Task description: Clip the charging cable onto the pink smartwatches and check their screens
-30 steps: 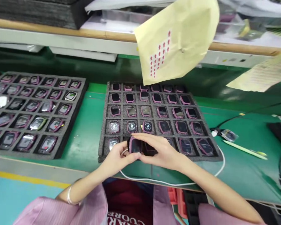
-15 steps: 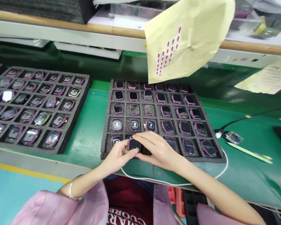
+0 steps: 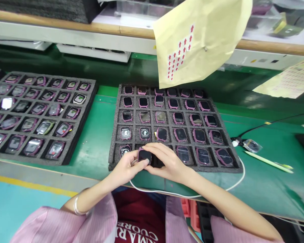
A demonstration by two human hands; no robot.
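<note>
Between my two hands is a smartwatch [image 3: 144, 155] with a dark screen and a purple rim, held just over the front row of the grey foam tray [image 3: 112, 148]. My left hand [image 3: 130, 165] grips its left side, thumb along the lower edge. From the right, my right hand [image 3: 167, 157] closes round the same watch, its fingers at the top edge and thumb below. Purple-rimmed watches fill the tray's compartments around my hands. Lit dials show on a watch [image 3: 126, 133] and its neighbour [image 3: 144, 133]; most other screens are dark.
A second foam tray [image 3: 84, 116] of watches stands at the left. Yellow paper [image 3: 202, 44] hangs from the shelf edge [image 3: 131, 31] over the tray's back. A white cable [image 3: 164, 193] runs along the table's front edge. A light green pen [image 3: 268, 161] lies at the right.
The dial on one watch in the second row from the front has gone dark. Both hands keep their hold on the watch, with hardly any movement; the view has shifted slightly.
</note>
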